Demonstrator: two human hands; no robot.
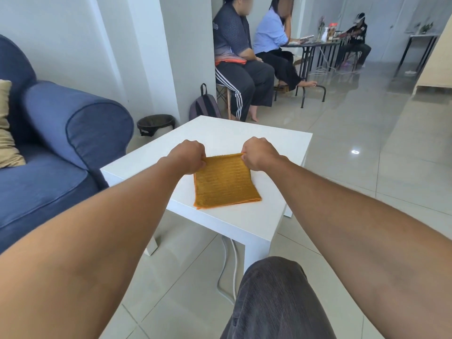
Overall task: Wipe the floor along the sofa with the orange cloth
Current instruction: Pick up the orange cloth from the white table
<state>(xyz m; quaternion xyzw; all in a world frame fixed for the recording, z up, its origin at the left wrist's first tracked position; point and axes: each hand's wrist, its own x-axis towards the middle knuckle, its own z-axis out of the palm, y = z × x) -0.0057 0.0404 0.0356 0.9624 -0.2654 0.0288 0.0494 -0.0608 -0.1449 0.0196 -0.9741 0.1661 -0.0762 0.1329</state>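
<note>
The orange cloth lies folded into a square on the low white table. My left hand pinches its far left corner and my right hand pinches its far right corner. Both hands have their fingers closed on the cloth's far edge. The blue sofa stands to the left of the table, with grey tiled floor in front of it.
A white cable runs on the floor under the table. My knee is at the bottom. A black bin and a backpack stand by the pillar. Three people sit at tables farther back.
</note>
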